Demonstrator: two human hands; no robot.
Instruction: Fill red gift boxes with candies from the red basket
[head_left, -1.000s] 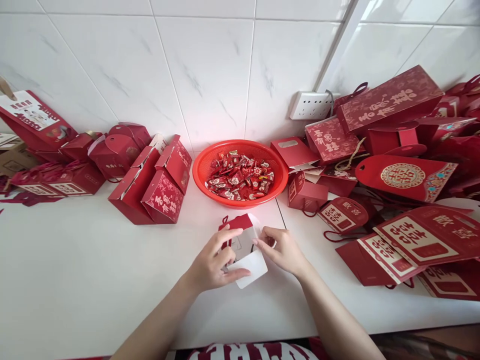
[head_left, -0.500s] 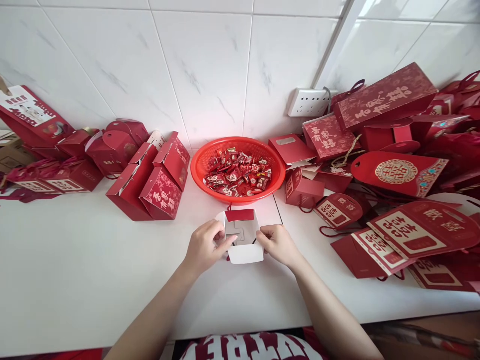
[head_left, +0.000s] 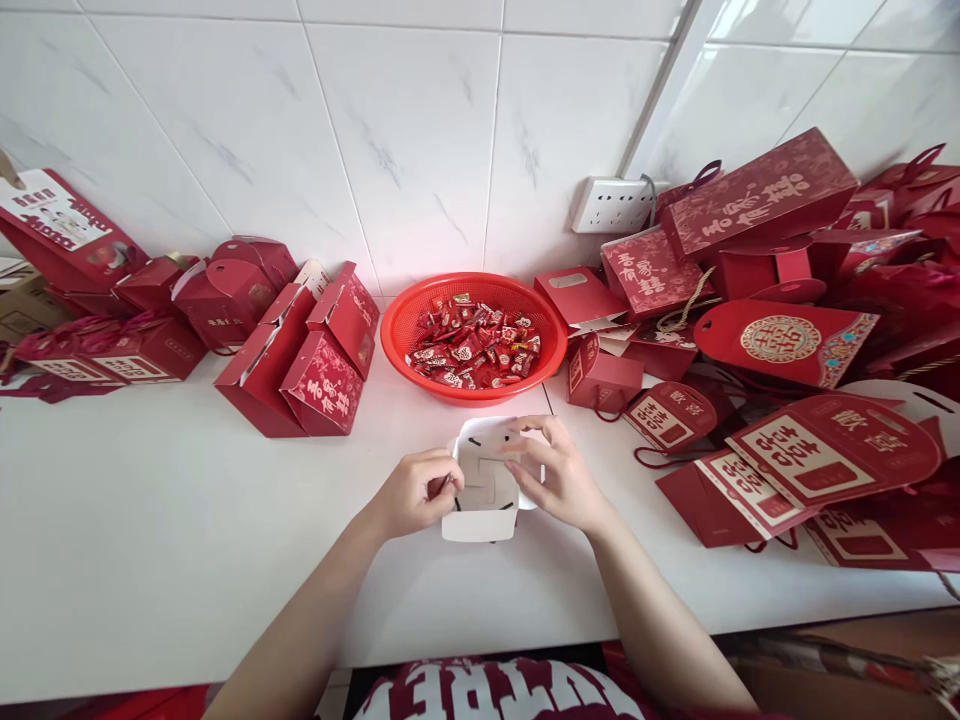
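While the left hand [head_left: 426, 490] pinches one box [head_left: 484, 490] by its left wall, lower centre of the frame, the right hand [head_left: 556, 470] curves over its right side, fingers parted; one basket [head_left: 474, 396] of candies [head_left: 476, 345] sits mid-frame.

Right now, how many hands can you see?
2. The left hand is curled at the left edge of the open white-lined box; the right hand, fingers spread, is at its right side. Neither is hidden, though the box covers some fingertips.
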